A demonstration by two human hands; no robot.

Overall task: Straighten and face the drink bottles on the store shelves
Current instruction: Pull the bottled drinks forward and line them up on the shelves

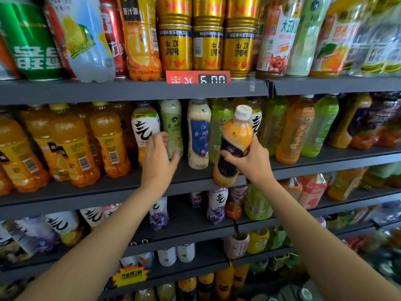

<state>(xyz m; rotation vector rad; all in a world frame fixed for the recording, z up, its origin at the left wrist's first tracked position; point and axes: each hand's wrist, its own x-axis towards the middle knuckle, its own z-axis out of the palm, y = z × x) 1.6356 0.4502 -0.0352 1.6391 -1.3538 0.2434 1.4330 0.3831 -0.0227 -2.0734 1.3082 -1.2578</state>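
My right hand [249, 158] grips an orange drink bottle [235, 140] with a dark label and a white cap, held tilted in front of the middle shelf [325, 165]. My left hand [158, 154] reaches between a white-labelled bottle [144, 124] and a pale green bottle [172, 124] on that shelf, fingers loosely curled beside them; whether it touches either I cannot tell. A cream bottle with a blue label [198, 133] stands upright between my hands.
Gold cans [207, 47] and a red price tag [197, 77] sit on the shelf above. Orange juice bottles [71, 144] fill the middle shelf's left side, green and amber tea bottles [303, 127] its right. Lower shelves hold more bottles.
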